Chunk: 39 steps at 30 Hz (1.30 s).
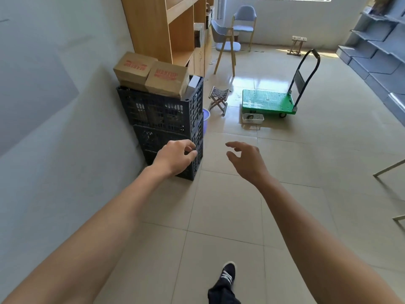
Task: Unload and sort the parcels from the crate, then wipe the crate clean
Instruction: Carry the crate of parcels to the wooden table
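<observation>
Both hands, left point(175, 157) and right point(245, 160), reach empty, fingers apart; boxes point(153, 75) overhang the crate point(160, 110) and may topple if bumped.

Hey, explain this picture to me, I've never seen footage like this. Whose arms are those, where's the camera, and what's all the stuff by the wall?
The camera sits on a person's head, looking forward and down, so the arms are their own. Both hands are empty: the left hand has loosely curled fingers in front of the stacked dark crates, and the right hand is open in the air. Two brown cardboard parcels sit on top of the stack beside a wooden shelf. Farther off stand a green trolley and a small folding stool.
</observation>
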Available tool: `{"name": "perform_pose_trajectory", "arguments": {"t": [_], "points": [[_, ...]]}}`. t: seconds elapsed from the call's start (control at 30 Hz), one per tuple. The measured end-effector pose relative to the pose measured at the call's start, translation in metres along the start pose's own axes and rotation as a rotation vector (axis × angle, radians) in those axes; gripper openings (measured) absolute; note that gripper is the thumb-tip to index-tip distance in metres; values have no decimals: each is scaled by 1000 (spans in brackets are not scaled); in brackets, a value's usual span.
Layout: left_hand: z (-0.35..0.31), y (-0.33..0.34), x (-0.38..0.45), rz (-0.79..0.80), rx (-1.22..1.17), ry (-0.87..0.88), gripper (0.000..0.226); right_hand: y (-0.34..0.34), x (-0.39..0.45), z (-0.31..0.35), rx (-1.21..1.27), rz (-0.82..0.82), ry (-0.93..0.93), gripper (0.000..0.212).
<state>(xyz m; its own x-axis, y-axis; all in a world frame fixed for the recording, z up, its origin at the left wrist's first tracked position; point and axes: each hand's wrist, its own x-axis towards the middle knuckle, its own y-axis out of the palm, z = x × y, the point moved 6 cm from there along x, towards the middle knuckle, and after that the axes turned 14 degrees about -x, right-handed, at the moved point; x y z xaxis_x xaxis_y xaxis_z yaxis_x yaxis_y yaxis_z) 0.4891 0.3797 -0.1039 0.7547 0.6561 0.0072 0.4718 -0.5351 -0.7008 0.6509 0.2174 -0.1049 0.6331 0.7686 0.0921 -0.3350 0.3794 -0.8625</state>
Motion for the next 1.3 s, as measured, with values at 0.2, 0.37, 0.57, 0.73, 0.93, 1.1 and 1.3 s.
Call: {"name": "perform_pose_trajectory", "arguments": {"t": [0.2, 0.37, 0.57, 0.73, 0.93, 1.1, 1.3], "points": [[-24, 11, 109, -34, 35, -34, 29, -16, 120, -41, -96, 77, -69, 33], [-23, 11, 177, -53, 20, -81, 30, -19, 198, -50, -80, 78, -106, 32], [-3, 4, 252, -90, -27, -95, 29, 4, 272, -57, -82, 130, -143, 33], [23, -22, 342, -143, -94, -60, 31, 30, 360, -50, -170, 177, -222, 35], [67, -50, 450, -196, -222, -72, 32, 48, 479, -27, -226, 165, -221, 37], [89, -76, 513, -213, -247, -57, 31, 64, 558, -10, -220, 201, -219, 38], [117, -119, 564, -372, -205, -64, 37, 86, 647, 14, -187, 248, -277, 45]]}}
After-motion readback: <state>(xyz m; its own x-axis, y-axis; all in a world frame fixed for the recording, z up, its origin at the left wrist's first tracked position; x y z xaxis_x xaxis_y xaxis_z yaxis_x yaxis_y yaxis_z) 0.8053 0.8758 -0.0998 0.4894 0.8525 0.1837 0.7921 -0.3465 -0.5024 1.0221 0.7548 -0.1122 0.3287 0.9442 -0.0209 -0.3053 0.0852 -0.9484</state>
